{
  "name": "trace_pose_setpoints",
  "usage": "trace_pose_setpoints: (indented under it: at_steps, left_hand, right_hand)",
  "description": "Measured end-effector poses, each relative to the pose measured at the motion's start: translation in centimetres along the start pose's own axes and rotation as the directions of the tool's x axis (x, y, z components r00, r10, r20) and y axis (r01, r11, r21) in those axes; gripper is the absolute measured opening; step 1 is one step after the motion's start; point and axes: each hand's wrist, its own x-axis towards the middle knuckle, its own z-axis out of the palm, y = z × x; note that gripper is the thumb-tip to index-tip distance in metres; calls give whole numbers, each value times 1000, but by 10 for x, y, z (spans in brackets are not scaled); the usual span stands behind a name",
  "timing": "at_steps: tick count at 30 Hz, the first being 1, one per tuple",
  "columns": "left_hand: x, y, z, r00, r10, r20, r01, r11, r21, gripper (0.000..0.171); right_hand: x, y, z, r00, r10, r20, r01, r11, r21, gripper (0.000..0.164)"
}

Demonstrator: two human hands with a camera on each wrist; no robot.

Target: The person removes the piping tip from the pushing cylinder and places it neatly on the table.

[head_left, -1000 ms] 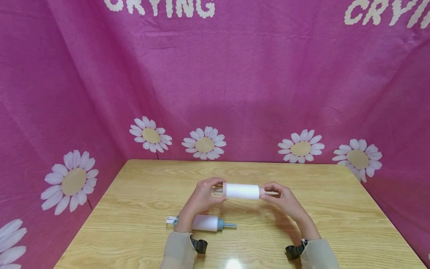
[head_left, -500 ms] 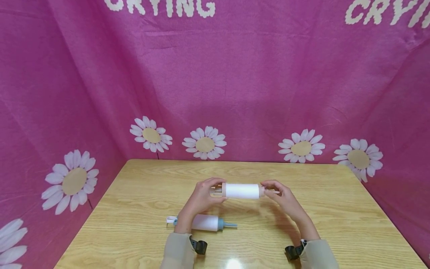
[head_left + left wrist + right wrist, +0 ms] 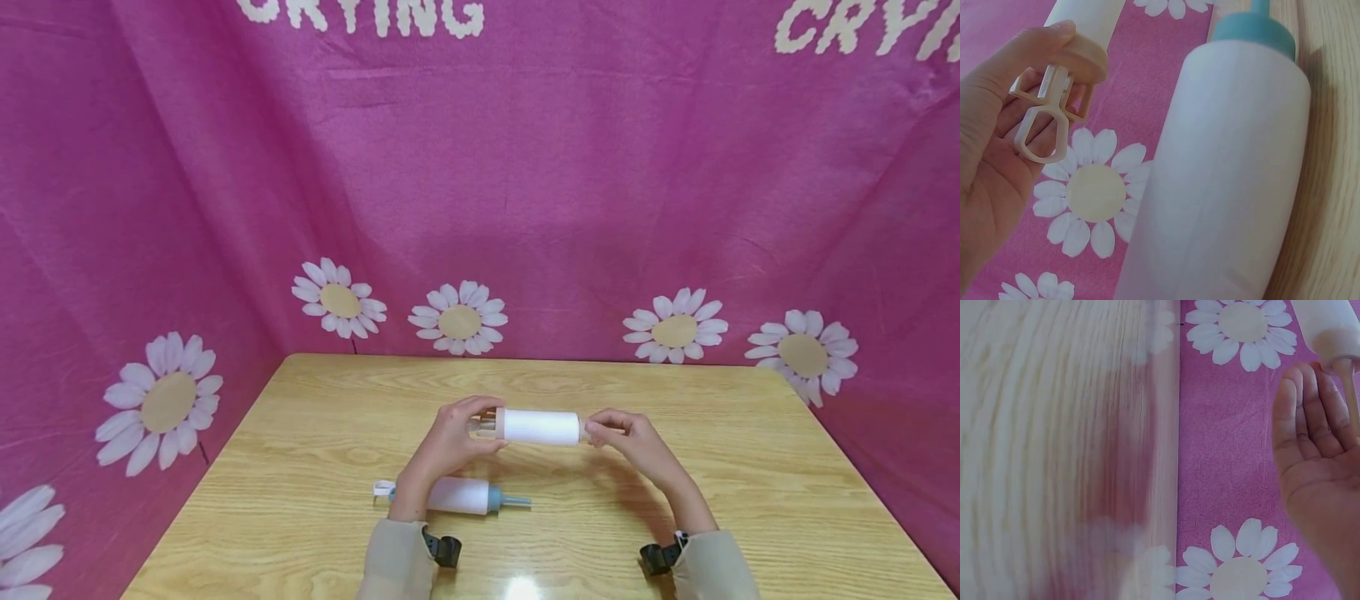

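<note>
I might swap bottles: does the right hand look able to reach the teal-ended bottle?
Probably: the nozzle of the teal-ended bottle looks clear of the left wrist, though the right hand holds the beige-ended bottle.

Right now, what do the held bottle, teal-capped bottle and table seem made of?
Held bottle: probably matte plastic, smooth white wall. Teal-capped bottle: likely matte plastic, softly shaded. Table: glossy wood or laminate; grain and reflections show.
</note>
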Motion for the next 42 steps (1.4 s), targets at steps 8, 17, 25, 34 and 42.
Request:
trace_pose_setpoints:
  at_steps: [8,17,25,34,42]
  left_hand:
    - [0,-1,0,1000,-11,-3,11,1000,-18,51]
    - [0,-1,0,1000,11,-6,-11,999,-48,50]
    - [-1,0,0,1000,26,-14,-26,999,-38,50]
    - [0,1,-2,1000,13,6,-13,1000,-19,50]
    - [-1,1,-2,1000,-5,10,5,1000,-22,50]
  right_hand:
    - [-5,2,3,998,-61,-9,61,997,51,33]
    - [-8,2,5,991,-132,-31,134,986,96,36]
    - [-8,1,5,993,-98,-69,103,992,78,37]
    - [-3,-5,3,998,19,-66,-17,999,37,40]
    - [-3,-1,6,999,10,-31,-10,1000,18,29]
